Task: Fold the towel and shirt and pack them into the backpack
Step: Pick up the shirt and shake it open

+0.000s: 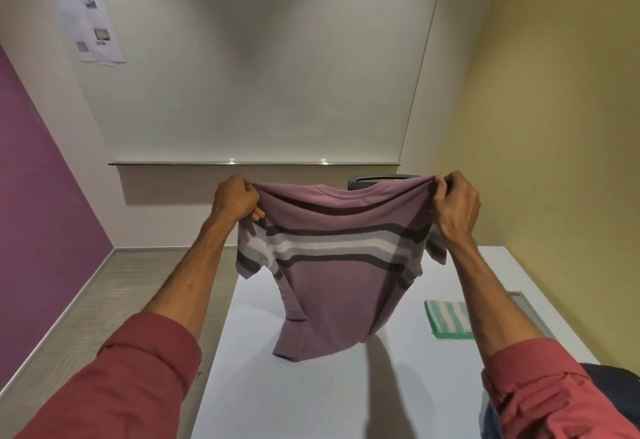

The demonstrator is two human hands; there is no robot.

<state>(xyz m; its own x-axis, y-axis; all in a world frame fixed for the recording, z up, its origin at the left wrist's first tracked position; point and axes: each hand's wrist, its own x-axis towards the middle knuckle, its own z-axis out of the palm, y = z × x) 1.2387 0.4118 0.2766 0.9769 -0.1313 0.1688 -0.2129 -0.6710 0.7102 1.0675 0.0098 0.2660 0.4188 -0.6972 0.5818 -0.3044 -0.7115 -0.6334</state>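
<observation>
Shirt: the purple striped T-shirt hangs spread out in the air at the centre of the view, over the white table. I cannot tell if its hem touches the table top.
Left hand: the left hand is closed in a fist around the shoulder seam, at 9 o'clock from the collar.
Right hand: the right hand grips the other shoulder with curled fingers, at 3 o'clock from the collar.
Towel: the folded green-and-white striped towel lies flat on the table at 4 o'clock from the shirt, apart from it.
Edges: the left edge of the table runs just beside the shirt's hem, at 8 o'clock. Bare table top lies at 6 o'clock.
Dark object: a rounded dark object shows at 4 o'clock, half hidden by the red sleeve.
Room: a chair back rises behind the collar at 12 o'clock, and a whiteboard is above it. A purple wall is at 9 o'clock, a yellow wall at 3 o'clock.
</observation>
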